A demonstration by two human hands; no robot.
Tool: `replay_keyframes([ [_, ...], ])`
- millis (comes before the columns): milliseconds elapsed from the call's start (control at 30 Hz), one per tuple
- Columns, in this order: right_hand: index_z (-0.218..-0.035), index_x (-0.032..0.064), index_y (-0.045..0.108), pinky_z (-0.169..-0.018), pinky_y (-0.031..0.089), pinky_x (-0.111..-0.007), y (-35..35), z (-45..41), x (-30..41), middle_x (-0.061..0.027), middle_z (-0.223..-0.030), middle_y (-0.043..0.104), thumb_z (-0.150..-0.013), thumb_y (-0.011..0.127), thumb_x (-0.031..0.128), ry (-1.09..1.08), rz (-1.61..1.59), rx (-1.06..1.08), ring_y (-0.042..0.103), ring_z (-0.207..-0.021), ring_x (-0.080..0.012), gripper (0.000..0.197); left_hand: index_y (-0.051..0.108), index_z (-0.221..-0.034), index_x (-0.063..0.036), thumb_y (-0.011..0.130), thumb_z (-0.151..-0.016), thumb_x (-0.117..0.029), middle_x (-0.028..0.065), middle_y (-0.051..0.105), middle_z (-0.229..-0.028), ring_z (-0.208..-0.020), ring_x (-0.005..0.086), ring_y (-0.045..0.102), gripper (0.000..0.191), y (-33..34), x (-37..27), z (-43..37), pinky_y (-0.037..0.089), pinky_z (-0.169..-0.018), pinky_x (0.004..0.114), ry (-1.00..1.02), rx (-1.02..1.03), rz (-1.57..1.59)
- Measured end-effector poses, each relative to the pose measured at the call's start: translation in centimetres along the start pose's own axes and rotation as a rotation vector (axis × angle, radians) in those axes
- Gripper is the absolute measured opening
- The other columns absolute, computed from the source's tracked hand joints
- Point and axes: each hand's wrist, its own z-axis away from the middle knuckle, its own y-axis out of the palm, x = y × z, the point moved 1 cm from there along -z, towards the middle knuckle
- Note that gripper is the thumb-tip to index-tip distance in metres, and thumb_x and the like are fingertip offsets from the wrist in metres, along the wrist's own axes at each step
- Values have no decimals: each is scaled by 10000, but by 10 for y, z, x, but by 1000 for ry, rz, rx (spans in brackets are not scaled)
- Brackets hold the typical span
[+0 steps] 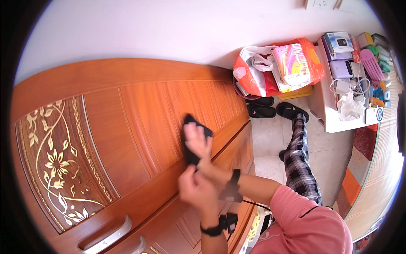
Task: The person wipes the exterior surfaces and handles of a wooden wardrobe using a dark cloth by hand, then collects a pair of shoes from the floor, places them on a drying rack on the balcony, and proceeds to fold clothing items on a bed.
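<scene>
A black cloth item (187, 144), blurred by motion, is in front of the orange-brown wooden door panel (104, 111). My right hand (198, 141) lies against it with the fingers partly spread; whether it grips the cloth is unclear. Just below, my left hand (198, 187) has its fingers curled at the lower end of the cloth, close to my right wrist. Both wrists wear black straps with small devices. At the left, the panel carries a gold floral inlay (57, 165), and a metal handle (109, 238) is at the lower left.
A red and white plastic bag (245, 71) with boxes stands by the wall, near black slippers (261, 111). Right of it, a white cabinet (330, 125) holds boxes, cables, tissue and a pink slotted utensil (371, 65). My plaid-trousered leg (301, 158) stretches over the tiled floor (269, 136).
</scene>
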Motion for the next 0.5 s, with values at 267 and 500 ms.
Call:
replay_keyframes([
  [267, -1380, 163, 333, -1036, 89, -604, -75, -67, 96, -79, -1460, 248, -836, 570, 329, -809, -298, 45, 162, -1358, -327, 616, 539, -942, 60, 583, -843, -18, 120, 558, -842, -719, 191, 541, 133, -23, -3, -36, 452, -633, 297, -69, -348, 105],
  [500, -1450, 187, 38, -1052, 51, -569, 0, -50, -110, -47, -1514, -5, -935, 331, 308, 100, -284, 334, -3, -1392, -280, 605, 545, -916, 7, 538, -795, -35, 183, 589, -824, -778, 340, 584, 128, 110, 32, 8, 459, -704, 388, -183, 215, 21],
])
